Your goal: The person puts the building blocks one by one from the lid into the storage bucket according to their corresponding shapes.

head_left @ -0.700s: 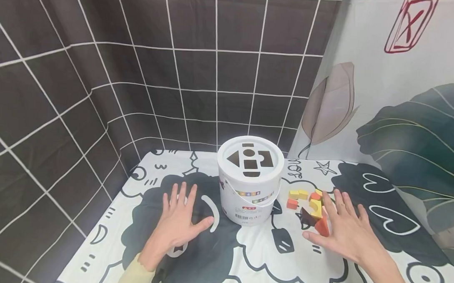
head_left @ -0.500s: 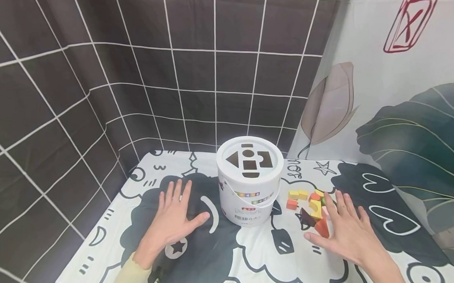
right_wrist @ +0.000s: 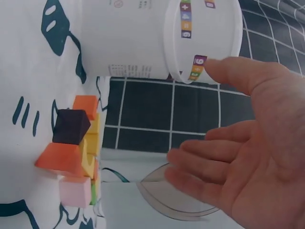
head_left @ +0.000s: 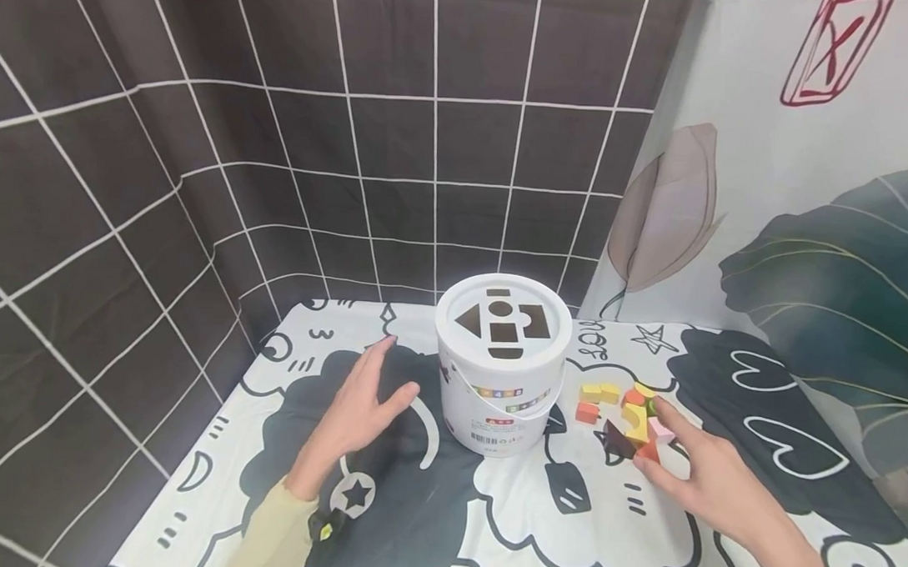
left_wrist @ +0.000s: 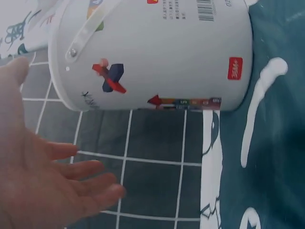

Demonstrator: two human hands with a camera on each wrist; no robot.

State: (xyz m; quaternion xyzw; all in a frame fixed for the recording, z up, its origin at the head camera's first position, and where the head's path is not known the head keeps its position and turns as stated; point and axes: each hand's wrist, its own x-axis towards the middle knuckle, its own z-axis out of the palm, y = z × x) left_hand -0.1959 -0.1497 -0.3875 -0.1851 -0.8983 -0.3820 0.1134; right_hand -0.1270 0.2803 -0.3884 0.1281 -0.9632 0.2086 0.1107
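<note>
A white bucket point(head_left: 500, 381) is stood upright at the middle of the patterned cloth point(head_left: 580, 538), toward its far edge. It is closed by a white lid point(head_left: 473, 344) in which shaped holes are cut, a triangle and a circle among them. A white handle point(left_wrist: 90, 29) is fitted to its side.

To the right of the bucket, small blocks are grouped on the cloth. Two yellow blocks point(head_left: 590, 393) are placed at the far left of the group, with an orange block point(head_left: 588, 413) just on their near side. A yellow arch block point(head_left: 634, 423) is found at the middle, a dark block point(head_left: 618, 439) and a red-orange block point(head_left: 648, 451) at the near side, and a pink block point(head_left: 660, 431) at the right.

The left hand point(head_left: 355, 418) is held to the left of the bucket, apart from it, thumb spread wide from extended fingers; nothing is held. The right hand point(head_left: 717, 476) is held near the right side of the blocks, thumb and forefinger wide apart; nothing is gripped. A dark gridded backdrop point(head_left: 474, 142) is hung at the far side.
</note>
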